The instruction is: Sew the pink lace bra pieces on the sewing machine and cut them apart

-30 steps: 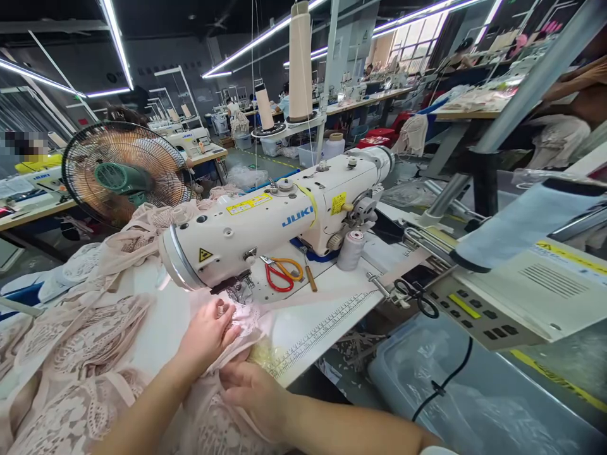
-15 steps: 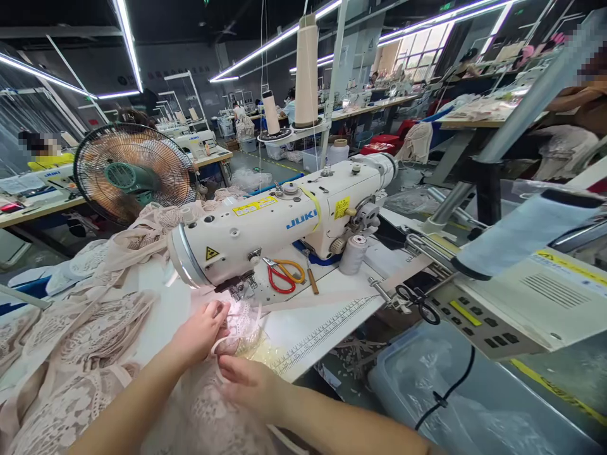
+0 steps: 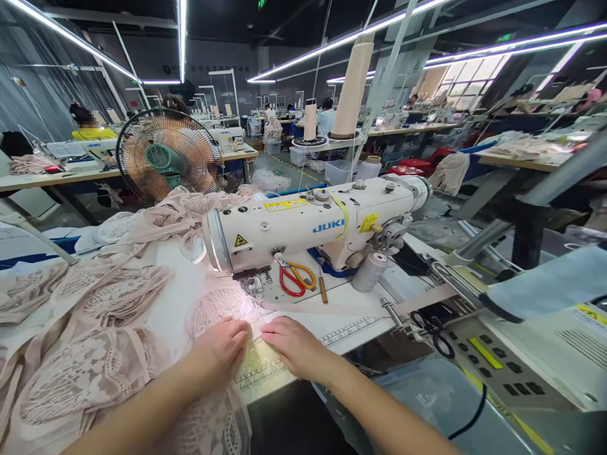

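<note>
A pale pink lace garment piece (image 3: pixel 215 308) lies on the white bed of the JUKI sewing machine (image 3: pixel 303 224), running up to the lit needle area. My left hand (image 3: pixel 222 347) is closed on the lace's near edge, just in front of the needle. Close beside it on the right, my right hand (image 3: pixel 296 346) pinches the edge of the same lace between thumb and fingers. The fingertips partly hide the cloth. Beyond my hands rest scissors (image 3: pixel 296 279) with one red and one yellow handle, and a small wooden-handled tool (image 3: pixel 323 289).
Heaped lace garments (image 3: pixel 95 360) cover the left side. A grey thread cone (image 3: pixel 370 272) stands by the machine, with a ruler tape (image 3: pixel 348 332) along the table edge. A fan (image 3: pixel 165 155) stands behind; a control box (image 3: pixel 516 360) and plastic bin (image 3: pixel 427 392) are right.
My view has turned left. The lace now lies spread left of the needle rather than bunched at it. My right hand has moved up beside my left, which has come nearer to me.
</note>
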### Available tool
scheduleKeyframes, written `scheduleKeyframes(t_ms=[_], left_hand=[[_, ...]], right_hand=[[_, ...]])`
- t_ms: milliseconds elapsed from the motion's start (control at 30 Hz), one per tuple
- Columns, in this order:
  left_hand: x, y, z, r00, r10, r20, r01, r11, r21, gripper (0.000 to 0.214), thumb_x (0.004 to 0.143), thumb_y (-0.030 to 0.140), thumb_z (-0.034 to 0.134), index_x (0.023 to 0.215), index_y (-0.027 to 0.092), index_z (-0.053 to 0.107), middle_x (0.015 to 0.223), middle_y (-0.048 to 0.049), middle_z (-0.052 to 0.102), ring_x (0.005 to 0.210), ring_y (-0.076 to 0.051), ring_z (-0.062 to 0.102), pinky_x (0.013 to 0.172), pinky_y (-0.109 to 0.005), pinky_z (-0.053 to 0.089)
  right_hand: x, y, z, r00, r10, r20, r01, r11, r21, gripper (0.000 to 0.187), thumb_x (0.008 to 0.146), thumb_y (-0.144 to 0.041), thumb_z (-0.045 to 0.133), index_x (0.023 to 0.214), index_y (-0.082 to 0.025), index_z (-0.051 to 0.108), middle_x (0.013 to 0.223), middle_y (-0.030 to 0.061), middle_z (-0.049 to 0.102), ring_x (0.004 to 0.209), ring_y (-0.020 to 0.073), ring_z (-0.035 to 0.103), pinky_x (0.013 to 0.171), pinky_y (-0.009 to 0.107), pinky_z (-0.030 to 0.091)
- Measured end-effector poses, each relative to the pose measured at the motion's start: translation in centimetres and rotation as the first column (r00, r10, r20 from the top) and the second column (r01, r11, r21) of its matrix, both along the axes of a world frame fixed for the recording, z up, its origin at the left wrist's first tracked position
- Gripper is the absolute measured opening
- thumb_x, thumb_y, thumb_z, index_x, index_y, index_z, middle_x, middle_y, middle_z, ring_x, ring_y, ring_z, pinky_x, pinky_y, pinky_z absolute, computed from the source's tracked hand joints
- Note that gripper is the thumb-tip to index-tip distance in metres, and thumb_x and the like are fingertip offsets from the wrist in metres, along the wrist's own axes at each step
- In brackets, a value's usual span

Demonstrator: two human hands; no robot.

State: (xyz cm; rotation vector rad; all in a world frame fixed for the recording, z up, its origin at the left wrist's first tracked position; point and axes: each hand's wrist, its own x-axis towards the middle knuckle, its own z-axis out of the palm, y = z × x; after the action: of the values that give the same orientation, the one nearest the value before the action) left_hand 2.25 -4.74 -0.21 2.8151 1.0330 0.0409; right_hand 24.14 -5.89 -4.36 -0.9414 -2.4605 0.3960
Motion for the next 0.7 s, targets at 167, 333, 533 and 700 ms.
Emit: scheduleKeyframes(t_ms=[167, 333, 533, 700], left_hand=[[-0.1, -0.6, -1.9, 0.999, -0.042, 0.033, 0.033, 0.975, 0.221, 0.036, 0.086, 0.021, 0.049, 0.122, 0.017, 0.056, 0.111, -0.0148, 0.06, 0.099, -0.03, 0.055, 0.087, -0.05, 0.047], [-1.1, 1.5, -2.6, 0.982, -0.152, 0.11, 0.109, 0.939, 0.325, 0.031, 0.09, 0.014, 0.044, 0.116, 0.022, 0.059, 0.111, -0.0109, 0.062, 0.096, -0.025, 0.057, 0.085, -0.045, 0.046], [-2.4, 4.0, -3.1, 0.964, -0.23, 0.134, 0.166, 0.913, 0.373, 0.032, 0.088, 0.011, 0.045, 0.112, 0.026, 0.061, 0.113, -0.0061, 0.067, 0.1, -0.023, 0.059, 0.093, -0.047, 0.041], [-3.1, 5.5, -3.5, 0.958, -0.253, 0.134, 0.185, 0.905, 0.382, 0.033, 0.089, 0.009, 0.044, 0.11, 0.026, 0.062, 0.112, -0.0062, 0.067, 0.099, -0.022, 0.06, 0.095, -0.05, 0.039]], right_hand=[[0.3, -1.2, -0.1, 1.0, 0.017, -0.015, -0.017, 1.0, -0.023, 0.04, 0.079, -0.005, 0.049, 0.117, -0.015, 0.058, 0.123, 0.0087, 0.061, 0.107, 0.022, 0.049, 0.095, 0.036, 0.044], [-0.5, -0.6, -0.7, 0.999, -0.028, 0.025, 0.028, 1.0, 0.001, 0.038, 0.079, -0.006, 0.048, 0.114, -0.016, 0.059, 0.127, 0.0044, 0.06, 0.1, 0.0221, 0.049, 0.089, 0.036, 0.046], [-1.5, 0.3, -0.9, 0.995, -0.071, 0.067, 0.066, 0.996, 0.066, 0.037, 0.079, -0.008, 0.048, 0.113, -0.016, 0.059, 0.125, 0.004, 0.061, 0.093, 0.0221, 0.05, 0.084, 0.035, 0.046], [-2.4, 1.2, 0.0, 0.982, -0.106, 0.156, 0.096, 0.993, 0.067, 0.032, 0.078, -0.008, 0.049, 0.106, -0.016, 0.061, 0.123, 0.0041, 0.061, 0.087, 0.0211, 0.051, 0.081, 0.033, 0.045]])
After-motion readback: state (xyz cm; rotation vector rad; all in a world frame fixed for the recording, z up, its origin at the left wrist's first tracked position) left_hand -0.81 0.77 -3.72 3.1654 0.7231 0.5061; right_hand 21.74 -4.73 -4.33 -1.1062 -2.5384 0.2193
